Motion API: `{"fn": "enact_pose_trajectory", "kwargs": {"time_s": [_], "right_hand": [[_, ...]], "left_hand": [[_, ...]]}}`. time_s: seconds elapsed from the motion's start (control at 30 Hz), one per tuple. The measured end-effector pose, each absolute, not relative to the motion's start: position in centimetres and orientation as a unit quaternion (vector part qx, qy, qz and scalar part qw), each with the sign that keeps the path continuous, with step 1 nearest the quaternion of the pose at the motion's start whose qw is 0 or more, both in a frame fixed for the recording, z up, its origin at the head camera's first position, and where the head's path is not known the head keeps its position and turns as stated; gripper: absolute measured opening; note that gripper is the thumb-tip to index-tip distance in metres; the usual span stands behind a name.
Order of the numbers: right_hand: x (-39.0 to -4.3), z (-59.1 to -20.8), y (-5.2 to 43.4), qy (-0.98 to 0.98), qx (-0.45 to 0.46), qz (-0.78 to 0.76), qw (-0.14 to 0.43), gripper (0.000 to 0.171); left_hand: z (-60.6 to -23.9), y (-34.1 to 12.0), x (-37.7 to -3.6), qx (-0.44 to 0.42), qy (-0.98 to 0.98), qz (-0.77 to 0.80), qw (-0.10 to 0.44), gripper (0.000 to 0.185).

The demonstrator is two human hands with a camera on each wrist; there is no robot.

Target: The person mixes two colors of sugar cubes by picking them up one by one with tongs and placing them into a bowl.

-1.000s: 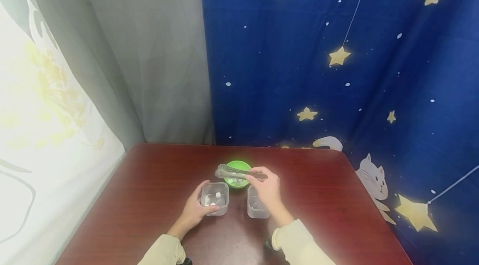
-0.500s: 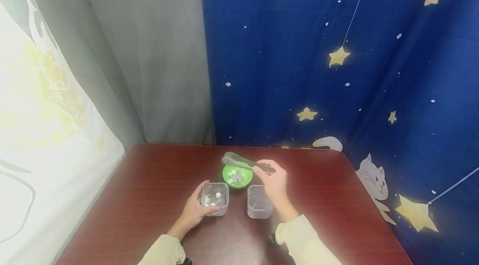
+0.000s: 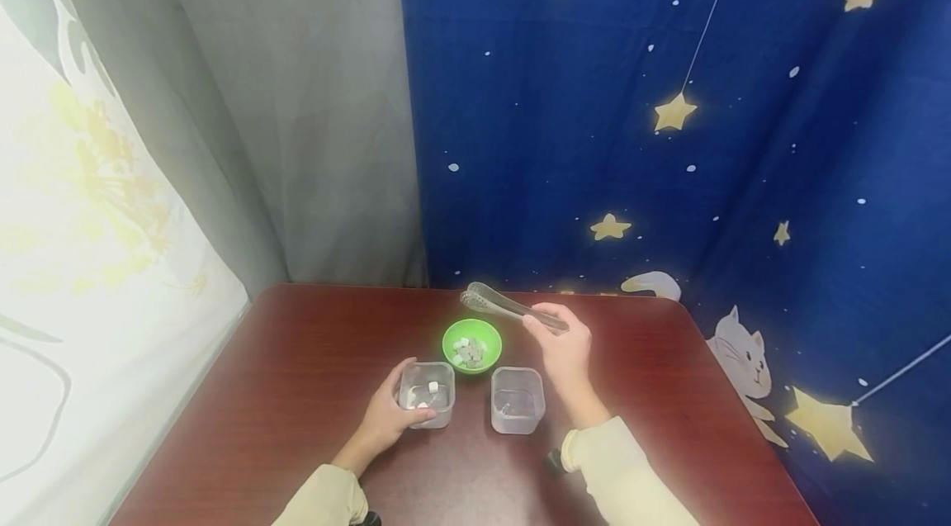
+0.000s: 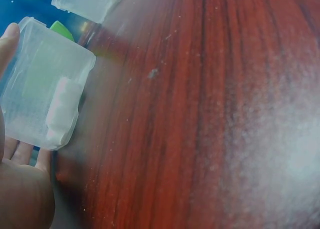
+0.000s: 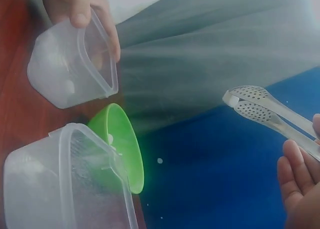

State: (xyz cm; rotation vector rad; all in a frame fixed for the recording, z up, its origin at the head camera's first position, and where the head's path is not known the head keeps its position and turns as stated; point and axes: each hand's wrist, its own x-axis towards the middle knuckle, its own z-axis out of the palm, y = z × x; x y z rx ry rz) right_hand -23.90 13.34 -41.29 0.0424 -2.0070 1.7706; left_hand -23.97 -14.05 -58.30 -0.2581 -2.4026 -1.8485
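My left hand [image 3: 386,410] grips a clear square plastic container [image 3: 442,419], thumb at the front and fingers behind. A few white cubes [image 3: 433,386] lie inside it. My right hand [image 3: 570,353] holds metal food tongs [image 3: 513,309] above and behind the green bowl [image 3: 472,328], their perforated heads pointing left. In the right wrist view, a whitish bit shows at the tongs' tips [image 5: 232,99]; I cannot tell whether it is a cube. White and grey pieces [image 3: 470,353] lie in the bowl.
A second clear container [image 3: 518,425] stands right of the first, in front of the bowl, with something small and unclear at its bottom. All stand on the reddish-brown table [image 3: 312,361]. Grey [image 3: 334,97] and blue starry curtains [image 3: 520,138] hang behind the table's far edge.
The tongs and my right hand have moved right and away from me, from over the bowl's left side to above its far side. My left hand and the containers stay put.
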Motion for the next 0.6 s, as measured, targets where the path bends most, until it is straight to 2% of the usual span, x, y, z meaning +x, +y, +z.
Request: {"fn": "enact_pose_trajectory", "kwargs": {"time_s": [0.3,0.6], "right_hand": [[-23.9,-40.9,13.6,-0.723,0.018,0.649,0.237,0.023],[-23.7,-41.2,13.7,-0.748,-0.006,0.619,0.238,0.024]], "left_hand": [[-57.8,-13.9,-23.8,-0.065,-0.794,-0.603,0.043,0.097],[-54.0,-13.4,-22.1,-0.076,-0.793,-0.604,0.031,0.093]]}}
